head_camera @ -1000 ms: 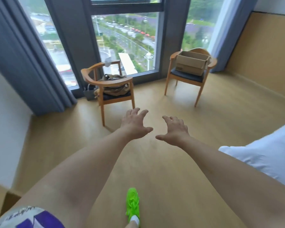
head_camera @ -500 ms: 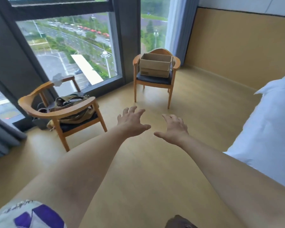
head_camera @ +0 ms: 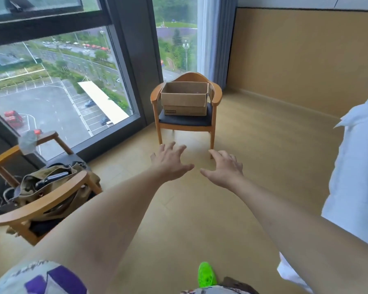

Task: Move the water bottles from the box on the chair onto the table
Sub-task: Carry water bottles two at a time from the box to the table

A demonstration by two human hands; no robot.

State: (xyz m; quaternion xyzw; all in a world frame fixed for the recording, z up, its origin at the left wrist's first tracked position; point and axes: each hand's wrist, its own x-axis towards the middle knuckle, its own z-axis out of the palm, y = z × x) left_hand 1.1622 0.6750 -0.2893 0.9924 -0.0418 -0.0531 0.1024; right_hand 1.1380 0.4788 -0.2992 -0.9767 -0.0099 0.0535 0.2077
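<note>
Both the left hand (head_camera: pixel 170 161) and the right hand (head_camera: pixel 224 167) reach forward with fingers spread, grasping nothing. Well beyond them the cardboard box (head_camera: pixel 184 98) sits on the chair (head_camera: pixel 186 119); no bottles show inside from here. Reaching blind could tip the box off the seat. Its dark label is too small to read.

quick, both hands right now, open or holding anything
Left hand: open, fingers spread, holding nothing.
Right hand: open, fingers spread, holding nothing.
</note>
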